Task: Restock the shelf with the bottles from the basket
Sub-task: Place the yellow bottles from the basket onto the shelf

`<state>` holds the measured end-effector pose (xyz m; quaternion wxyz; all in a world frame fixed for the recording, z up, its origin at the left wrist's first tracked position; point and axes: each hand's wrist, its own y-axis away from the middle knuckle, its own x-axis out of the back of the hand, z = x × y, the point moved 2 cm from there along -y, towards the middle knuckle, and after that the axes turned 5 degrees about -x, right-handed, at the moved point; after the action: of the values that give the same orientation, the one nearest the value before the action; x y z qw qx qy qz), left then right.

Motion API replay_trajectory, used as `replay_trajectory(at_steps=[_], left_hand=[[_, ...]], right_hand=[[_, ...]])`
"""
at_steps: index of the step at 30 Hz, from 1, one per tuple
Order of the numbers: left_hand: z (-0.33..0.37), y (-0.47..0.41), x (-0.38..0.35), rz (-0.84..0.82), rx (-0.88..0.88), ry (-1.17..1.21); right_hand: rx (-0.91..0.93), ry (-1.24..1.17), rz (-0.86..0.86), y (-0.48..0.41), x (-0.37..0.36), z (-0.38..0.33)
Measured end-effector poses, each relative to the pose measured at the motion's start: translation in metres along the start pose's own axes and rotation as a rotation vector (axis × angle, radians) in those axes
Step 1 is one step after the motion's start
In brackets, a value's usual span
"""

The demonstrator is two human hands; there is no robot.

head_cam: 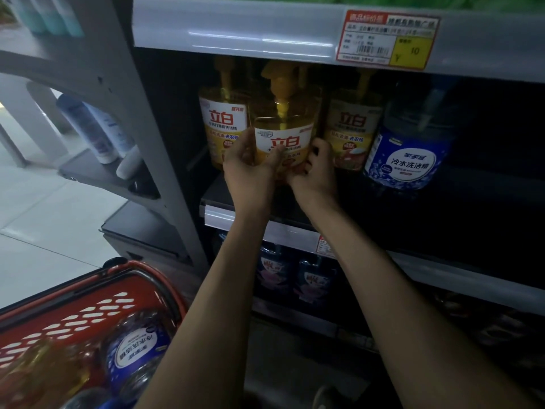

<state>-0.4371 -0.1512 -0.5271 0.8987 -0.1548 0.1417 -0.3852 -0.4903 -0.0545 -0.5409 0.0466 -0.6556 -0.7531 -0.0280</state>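
Left hand (250, 169) and right hand (315, 175), fingers clamped on a yellow bottle (283, 128), are shelving it; more are waiting in the basket (141, 278).

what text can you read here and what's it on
"立白": held yellow bottle, left yellow bottle, right yellow bottle
"冷水洗洁精": shelved blue bottle; also upside down on the second blue bottle in the basket
"¥ 10": price tag
Too blurred: the tag's other print, all smaller label lines
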Motion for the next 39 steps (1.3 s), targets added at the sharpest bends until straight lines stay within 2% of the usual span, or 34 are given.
replay_trajectory(at_steps=[21, 29, 36, 39], left_hand=[[0.006, 0.009, -0.002, 0.021, 0.063, 0.08], [0.002, 0.013, 0.008, -0.029, 0.202, 0.101], [0.014, 0.03, 0.016, -0.078, 0.183, -0.014], [0.026, 0.038, 0.024, -0.129, 0.144, -0.123]], right_hand=[[-0.064, 0.092, -0.056, 0.008, -0.006, -0.024], [-0.065, 0.085, -0.114, 0.02, 0.005, -0.022], [-0.101, 0.214, -0.06, 0.041, 0.028, -0.032], [-0.045, 0.26, -0.059, 0.055, 0.038, -0.041]])
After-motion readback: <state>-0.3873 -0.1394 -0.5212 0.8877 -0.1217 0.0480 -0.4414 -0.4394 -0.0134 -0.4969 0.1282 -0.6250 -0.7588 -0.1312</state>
